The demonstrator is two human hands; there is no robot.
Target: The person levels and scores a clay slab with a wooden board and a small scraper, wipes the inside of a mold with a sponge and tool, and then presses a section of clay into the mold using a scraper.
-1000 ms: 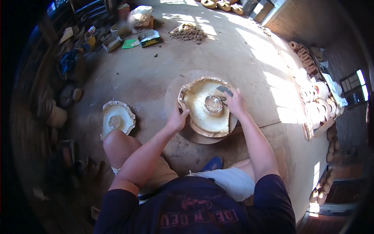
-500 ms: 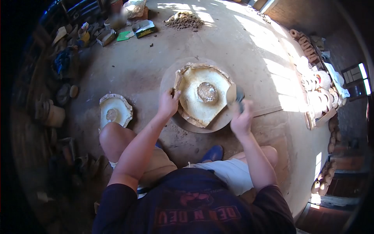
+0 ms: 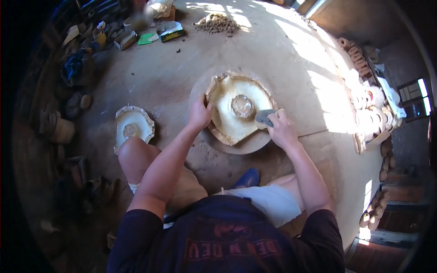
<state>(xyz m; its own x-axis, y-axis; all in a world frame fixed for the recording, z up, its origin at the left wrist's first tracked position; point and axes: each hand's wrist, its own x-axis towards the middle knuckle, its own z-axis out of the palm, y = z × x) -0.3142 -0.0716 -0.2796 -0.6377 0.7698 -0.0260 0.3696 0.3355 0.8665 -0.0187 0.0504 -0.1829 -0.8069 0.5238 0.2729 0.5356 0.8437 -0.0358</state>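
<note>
Mold (image 3: 225,117) on disc (image 3: 257,144), 2nd mold (image 3: 134,119) to its left, heap (image 3: 217,24) beyond, pottery (image 3: 369,120) right

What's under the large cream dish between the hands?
A round disc shows beneath the large cream dish, past its rim. The disc's middle and the dish's underside are covered.

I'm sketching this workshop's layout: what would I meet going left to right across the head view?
Blue item, smaller pale dish, left hand, round brown centre of the larger pale dish, right hand, white sheet.
</note>
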